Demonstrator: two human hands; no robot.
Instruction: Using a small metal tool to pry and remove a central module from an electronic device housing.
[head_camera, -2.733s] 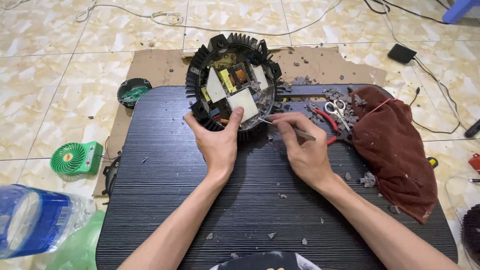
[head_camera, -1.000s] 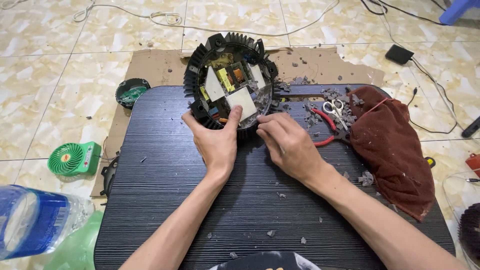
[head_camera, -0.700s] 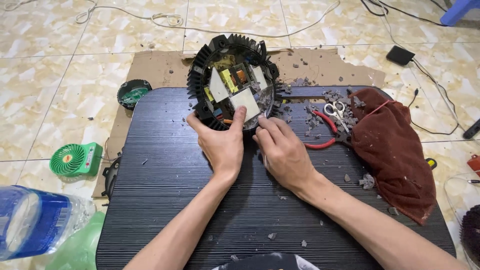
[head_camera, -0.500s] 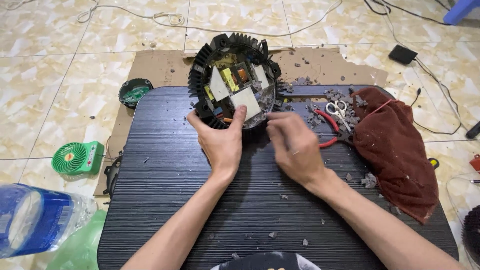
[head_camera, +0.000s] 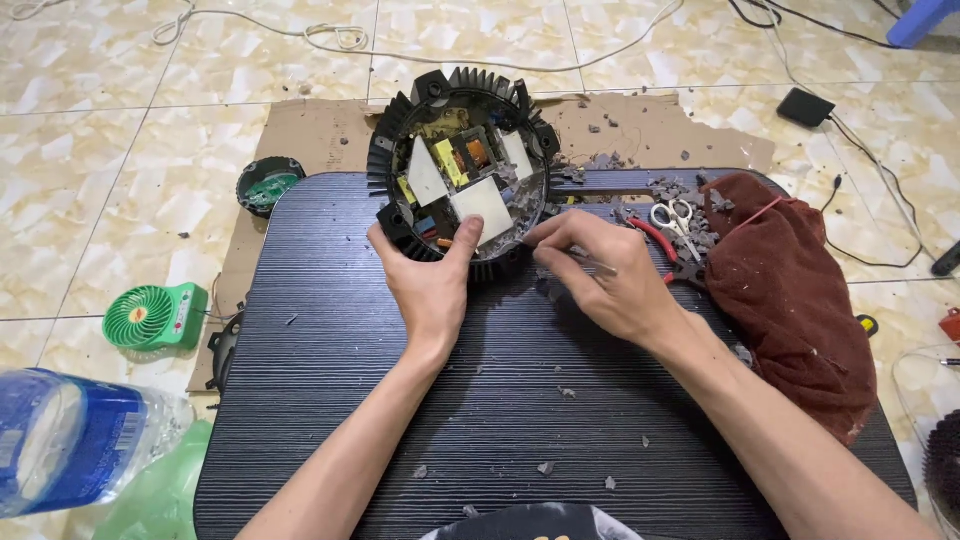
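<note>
A round black finned housing (head_camera: 462, 170) with an exposed circuit board and white and yellow parts inside lies at the far edge of a black ribbed mat (head_camera: 500, 390). My left hand (head_camera: 428, 285) grips its near rim, thumb resting on the white part. My right hand (head_camera: 600, 275) sits just right of the housing, fingers pinched on a thin metal tool (head_camera: 592, 262) whose tip points at the housing's lower right rim.
Red-handled pliers (head_camera: 665, 248) and small scissors (head_camera: 680, 218) lie beside a dark red cloth (head_camera: 790, 300) on the right. A small green fan (head_camera: 150, 317), a round black part (head_camera: 268, 185), a plastic bottle (head_camera: 70, 440) and cables on the tiled floor surround the mat. Grey debris is scattered about.
My right hand moved in close to the left hand at the housing's rim, then drew back slightly right, still pinching the thin tool. The left hand stayed on the housing.
</note>
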